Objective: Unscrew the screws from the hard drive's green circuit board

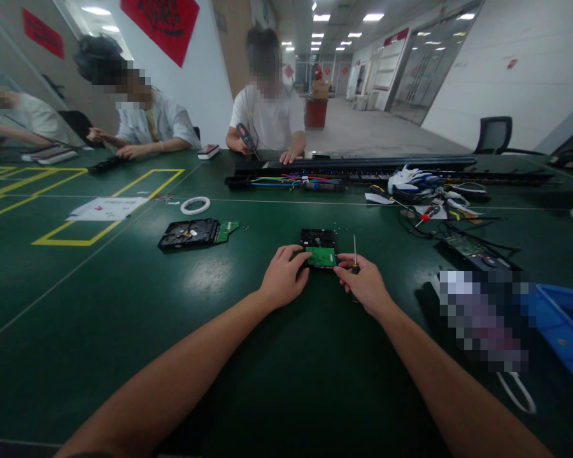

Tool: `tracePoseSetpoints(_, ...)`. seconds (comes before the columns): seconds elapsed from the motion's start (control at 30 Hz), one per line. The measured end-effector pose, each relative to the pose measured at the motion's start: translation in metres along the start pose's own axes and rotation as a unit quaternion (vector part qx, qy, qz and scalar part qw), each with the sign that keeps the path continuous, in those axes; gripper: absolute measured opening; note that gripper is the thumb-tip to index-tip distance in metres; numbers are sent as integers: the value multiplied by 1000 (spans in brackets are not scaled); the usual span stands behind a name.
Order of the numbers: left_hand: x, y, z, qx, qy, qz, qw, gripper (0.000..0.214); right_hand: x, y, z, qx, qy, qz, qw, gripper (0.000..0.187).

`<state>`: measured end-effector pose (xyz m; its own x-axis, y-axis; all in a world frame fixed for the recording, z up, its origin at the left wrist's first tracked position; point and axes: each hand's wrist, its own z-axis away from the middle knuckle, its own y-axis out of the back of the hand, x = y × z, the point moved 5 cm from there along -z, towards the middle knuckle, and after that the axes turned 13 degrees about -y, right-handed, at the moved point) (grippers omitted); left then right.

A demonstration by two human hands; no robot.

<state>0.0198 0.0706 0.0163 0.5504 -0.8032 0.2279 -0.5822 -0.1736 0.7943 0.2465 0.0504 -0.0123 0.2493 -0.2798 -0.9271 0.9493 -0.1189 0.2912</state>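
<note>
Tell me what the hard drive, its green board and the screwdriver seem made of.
The hard drive: matte black casing, probably metal, possibly plastic. The green board: circuit-board laminate, judging by its glossy green coat. The screwdriver in the right hand: thin pale shaft, likely steel; the handle is mostly hidden.

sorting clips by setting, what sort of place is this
Probably an electronics repair or teardown workshop: a long green table with yellow marked zones, a hard drive with its circuit board bare, and a screwdriver in the right hand.
</note>
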Motion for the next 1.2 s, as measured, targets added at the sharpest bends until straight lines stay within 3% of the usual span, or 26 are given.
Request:
tracePoseSetpoints(0.17,8,0,-2,-26,-43,-1,999,43,-2,0,1,6,1,9,1000,46)
tracePoseSetpoints(0.43,8,1,-2,-26,-46,3,999,38,-3,0,3,6,-1,20,1000,44)
tracePoseSetpoints(0.7,7,-2,-1,-24,-32,-16,999,49,-14,-5,7,-29,9,71,997,59)
tracePoseSetpoints(0.87,7,-1,-1,-17,-36,-14,999,42,-18,-4,11,-6,35,131,991,52)
tracePoseSetpoints(1.2,6,1,-1,2,-47,5,999,33,-24,-2,14,7,36,133,990,47)
